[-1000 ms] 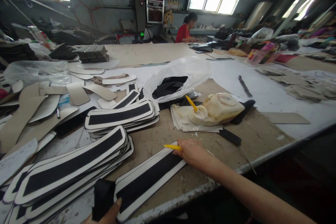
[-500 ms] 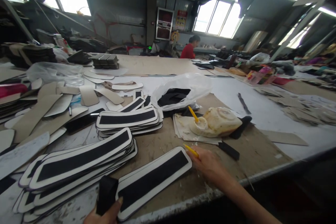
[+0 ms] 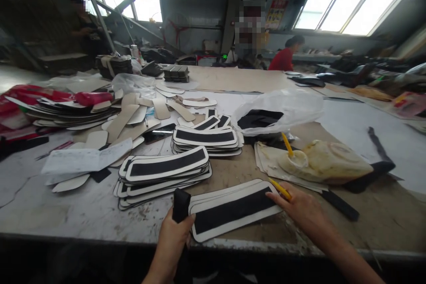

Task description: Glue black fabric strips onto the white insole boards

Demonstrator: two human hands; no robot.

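Observation:
My left hand (image 3: 175,235) is closed around a bundle of black fabric strips (image 3: 181,204), its thumb at the left end of a white-bordered panel with a black strip (image 3: 233,211). Under that panel are other similar ones, slightly fanned. My right hand (image 3: 299,204) grips a yellow stick (image 3: 280,189), and its fingertips touch the panel's right end. Beyond it lies a yellowish plastic glue container (image 3: 333,162) on its side, with another yellow stick (image 3: 287,144) in its opening. Two stacks of similar panels (image 3: 166,166), (image 3: 204,136) are to the left and behind.
A clear plastic bag (image 3: 296,106) with black pieces stands behind the container. Loose beige pieces (image 3: 123,122), a phone (image 3: 159,133) and a paper sheet (image 3: 88,159) lie on the left. A person in red (image 3: 282,57) sits at the back; another in dark clothing (image 3: 88,31) stands far left.
The view has swung left, so the scene sits further right. My right fingertips have come onto the panel's right end. My left hand still holds the black strips.

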